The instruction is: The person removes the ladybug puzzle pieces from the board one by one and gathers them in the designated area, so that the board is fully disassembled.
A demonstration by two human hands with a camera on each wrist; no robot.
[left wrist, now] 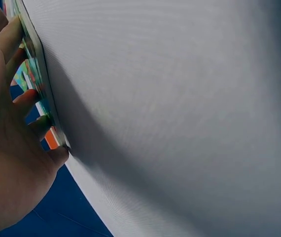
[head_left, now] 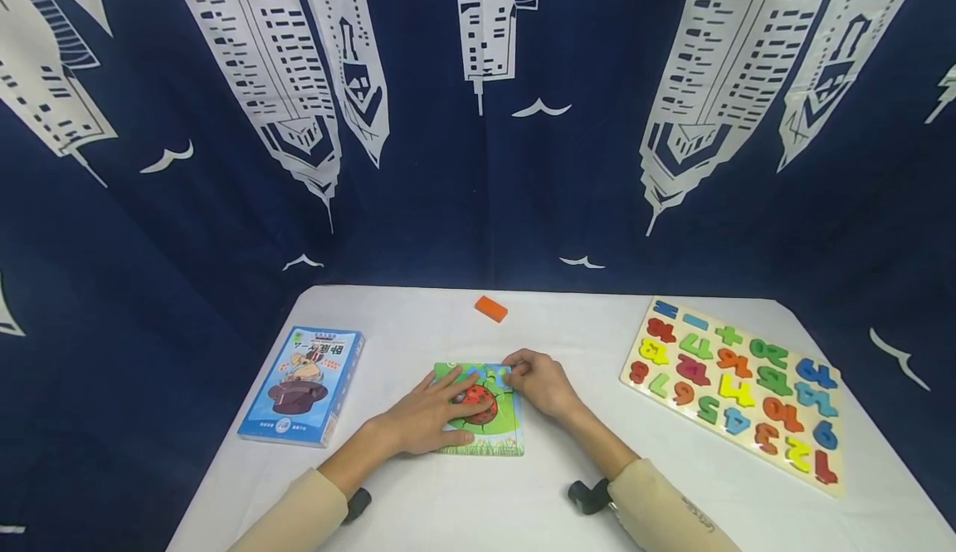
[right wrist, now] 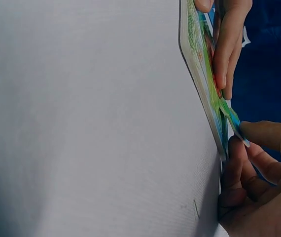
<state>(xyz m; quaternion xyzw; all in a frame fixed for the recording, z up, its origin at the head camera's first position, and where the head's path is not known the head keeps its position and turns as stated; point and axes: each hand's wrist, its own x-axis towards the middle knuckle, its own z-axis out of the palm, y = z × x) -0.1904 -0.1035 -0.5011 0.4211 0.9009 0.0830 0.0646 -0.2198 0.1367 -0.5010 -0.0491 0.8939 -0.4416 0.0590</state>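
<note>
A square ladybug puzzle board lies flat on the white table. My left hand rests spread over its left part, fingers reaching onto the red ladybug. In the left wrist view the left hand touches the board's edge with straight fingers. At the board's far right corner my right hand pinches a small green and blue piece. The right wrist view shows this piece tilted up from the board, between the thumb and a finger of the right hand.
An orange block lies beyond the board. On the left is a blue box with a hat picture. A wooden number board with coloured numbers lies on the right. A dark patterned cloth hangs behind the table.
</note>
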